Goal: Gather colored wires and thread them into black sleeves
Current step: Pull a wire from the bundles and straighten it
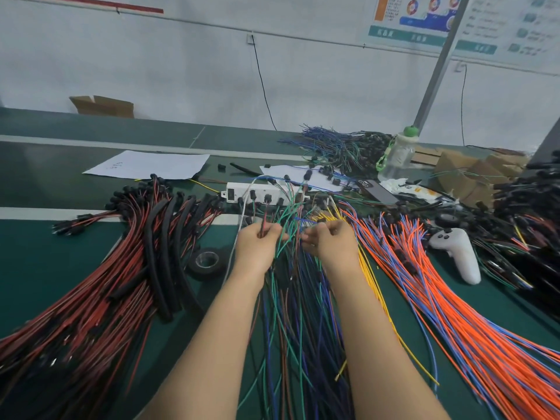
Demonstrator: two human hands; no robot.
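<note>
The left hand grips green and red wires over the table; the right hand pinches strands of the same bunch. The black sleeves lie left of them. Writing on the posters and paper is too blurred to read

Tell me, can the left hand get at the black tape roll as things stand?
Probably yes. The black tape roll lies uncovered beside the left hand, but that hand grips wires and should release them first.
</note>
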